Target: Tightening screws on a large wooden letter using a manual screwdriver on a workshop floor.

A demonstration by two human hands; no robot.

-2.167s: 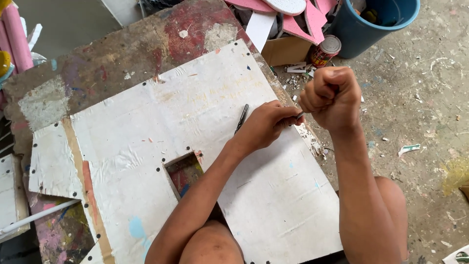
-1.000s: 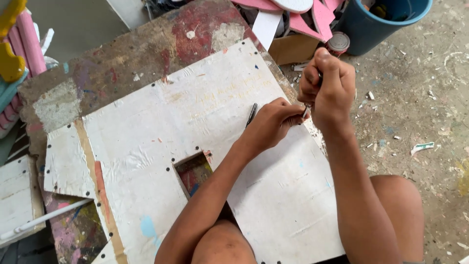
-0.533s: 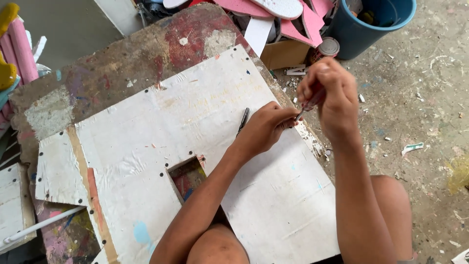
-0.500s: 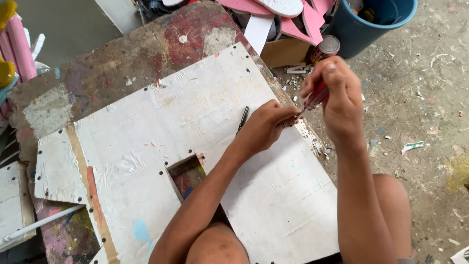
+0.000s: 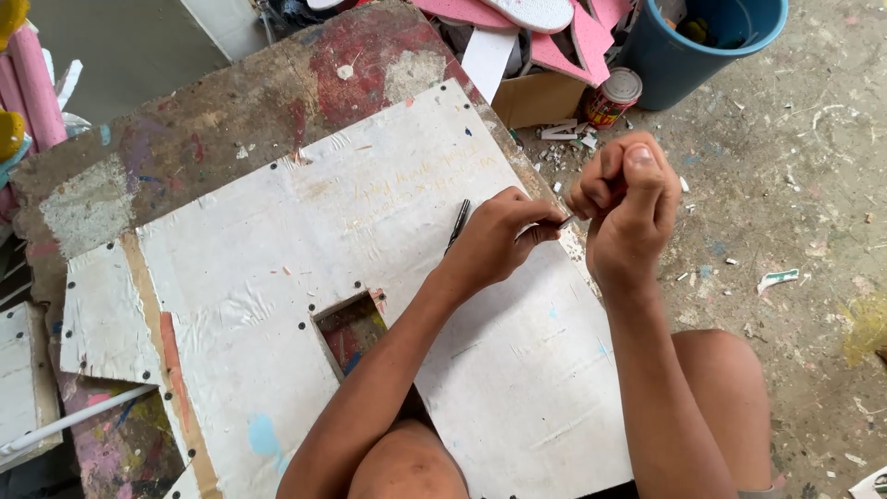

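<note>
Left hand point(image 5: 494, 242) gripping a thin dark tool point(image 5: 457, 224), pointing far and a bit right. Right hand point(image 5: 628, 208) fingers curling tight, pinching its small metal tip point(image 5: 565, 222) over white board point(image 5: 277, 277).

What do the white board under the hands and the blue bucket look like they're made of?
White board: probably wood faced with white sheet; creased, scuffed, dotted with dark fastener heads, brown strips at worn edges. Blue bucket: likely plastic, smooth, evenly coloured wall.
</note>
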